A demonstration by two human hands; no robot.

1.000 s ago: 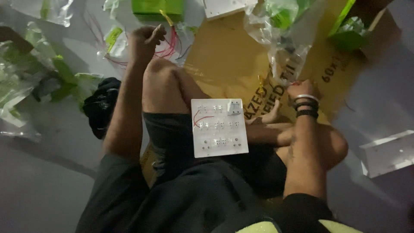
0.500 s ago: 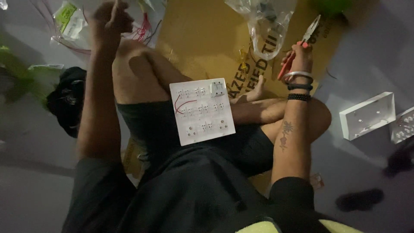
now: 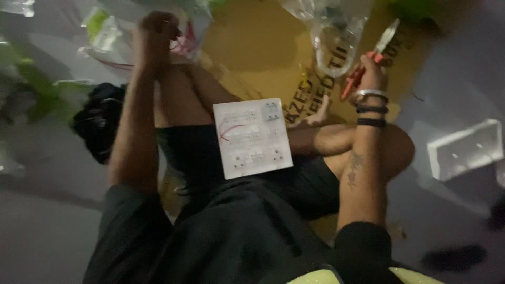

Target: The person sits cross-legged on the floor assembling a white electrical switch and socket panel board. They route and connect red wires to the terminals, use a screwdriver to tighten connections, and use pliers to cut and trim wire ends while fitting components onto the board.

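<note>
Right hand (image 3: 371, 73) grips red-handled pliers (image 3: 368, 60); left hand (image 3: 155, 31) fisted.

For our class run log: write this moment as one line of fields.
left hand: raised, fist closed near red wires | right hand: grip on red-handled pliers | white switch panel: resting on lap | cardboard: underneath
</note>
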